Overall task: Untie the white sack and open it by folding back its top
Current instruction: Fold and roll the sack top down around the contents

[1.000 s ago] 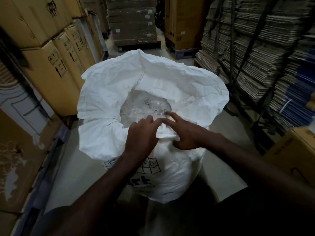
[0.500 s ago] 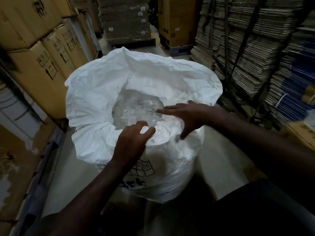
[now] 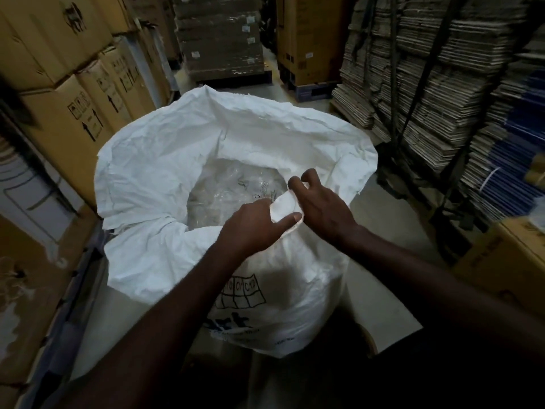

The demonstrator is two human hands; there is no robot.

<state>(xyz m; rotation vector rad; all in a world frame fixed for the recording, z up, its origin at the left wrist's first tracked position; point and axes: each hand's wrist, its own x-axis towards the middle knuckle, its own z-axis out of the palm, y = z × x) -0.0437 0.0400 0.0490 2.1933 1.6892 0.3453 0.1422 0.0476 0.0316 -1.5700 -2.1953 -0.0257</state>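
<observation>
The white sack (image 3: 165, 160) stands upright on the floor in front of me, its mouth wide open. Its rim is turned outward on the left and far sides. Clear plastic packaging (image 3: 233, 187) shows inside. My left hand (image 3: 253, 228) and my right hand (image 3: 321, 208) meet at the near right part of the rim. Both pinch the same fold of white sack fabric (image 3: 284, 206) between thumb and fingers. Black print marks the sack's front below my left forearm.
Stacked cardboard boxes (image 3: 73, 119) line the left side. Bundles of flattened cartons (image 3: 436, 84) strapped with dark bands fill the right. A loaded pallet (image 3: 221, 39) stands at the aisle's far end. A brown box (image 3: 507, 267) sits at right near my arm.
Both hands moved from the near middle of the rim to its near right part. The right hand, flat on the fabric before, now grips a fold together with the left.
</observation>
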